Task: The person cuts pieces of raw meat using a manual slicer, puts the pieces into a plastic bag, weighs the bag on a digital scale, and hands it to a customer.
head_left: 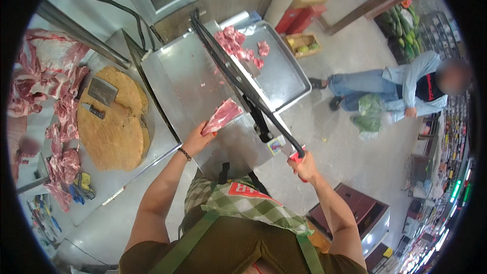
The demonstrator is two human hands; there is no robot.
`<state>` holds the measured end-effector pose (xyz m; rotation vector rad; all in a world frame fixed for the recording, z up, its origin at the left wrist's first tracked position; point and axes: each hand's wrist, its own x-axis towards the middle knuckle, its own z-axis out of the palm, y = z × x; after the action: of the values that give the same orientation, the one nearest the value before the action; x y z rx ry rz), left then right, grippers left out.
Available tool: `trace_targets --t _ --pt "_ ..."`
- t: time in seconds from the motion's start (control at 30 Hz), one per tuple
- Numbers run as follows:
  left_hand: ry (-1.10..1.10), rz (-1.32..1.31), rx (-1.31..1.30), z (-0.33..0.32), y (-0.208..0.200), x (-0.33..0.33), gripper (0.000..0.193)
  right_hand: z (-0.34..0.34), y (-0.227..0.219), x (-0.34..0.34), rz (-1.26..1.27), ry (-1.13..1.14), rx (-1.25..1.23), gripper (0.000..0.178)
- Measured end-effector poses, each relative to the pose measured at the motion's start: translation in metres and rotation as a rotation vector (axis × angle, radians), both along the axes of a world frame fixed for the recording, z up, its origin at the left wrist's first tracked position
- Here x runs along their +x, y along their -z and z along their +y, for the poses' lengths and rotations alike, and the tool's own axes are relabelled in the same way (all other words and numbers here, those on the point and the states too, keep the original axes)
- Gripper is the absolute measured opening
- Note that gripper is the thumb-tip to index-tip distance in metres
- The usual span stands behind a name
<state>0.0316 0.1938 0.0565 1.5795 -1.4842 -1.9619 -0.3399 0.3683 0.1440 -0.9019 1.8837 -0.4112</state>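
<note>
Fingers of the left hand (195,140) were closed round the near end of a red, fat-edged piece of meat (223,115), which lay on the steel desk (175,78) with its far end toward the black lever (286,134). Holding it by that end was probably a way of steadying it while keeping the fingers clear of the cutting line. The right hand (305,166) was wrapped round the red handle (295,157) at the lever's near end, where leverage would be greatest; the lever's other end met its mount at the desk's far edge.

On the lever's right sat a shallow metal tray (286,78), probably set there to catch what was cut. Chunks of meat (231,40) were heaped toward its far left, well short of filling it.

To the left, a round wooden block (109,142) carried a cleaver (103,91) and a smaller dark-handled knife (95,113), seemingly parked out of the way. Larger cuts (50,56) were spread beyond it. Behind the tray, a small box (310,52) held green fruit. A green bag (369,111) hung beside a standing person (365,83); its contents could not be made out.
</note>
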Motion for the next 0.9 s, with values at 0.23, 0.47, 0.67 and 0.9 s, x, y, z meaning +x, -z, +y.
trace_targets --t 0.23,0.47,0.67,0.9 --pt "-0.084 -0.042 -0.292 -0.125 0.068 0.019 0.046 -0.048 -0.117 0.023 -0.089 0.024 0.086 0.012" --pt "-0.123 0.11 -0.14 -0.237 0.057 -0.003 0.027 -0.108 -0.228 0.047 -0.025 0.004 0.161 0.015" --pt "-0.082 0.039 -0.111 -0.297 0.1 0.015 0.037 -0.154 -0.294 0.073 0.012 0.013 0.231 0.015" --pt "0.027 -0.077 -0.119 -0.317 0.092 0.018 0.046 -0.164 -0.297 0.073 0.015 0.027 0.282 0.013"
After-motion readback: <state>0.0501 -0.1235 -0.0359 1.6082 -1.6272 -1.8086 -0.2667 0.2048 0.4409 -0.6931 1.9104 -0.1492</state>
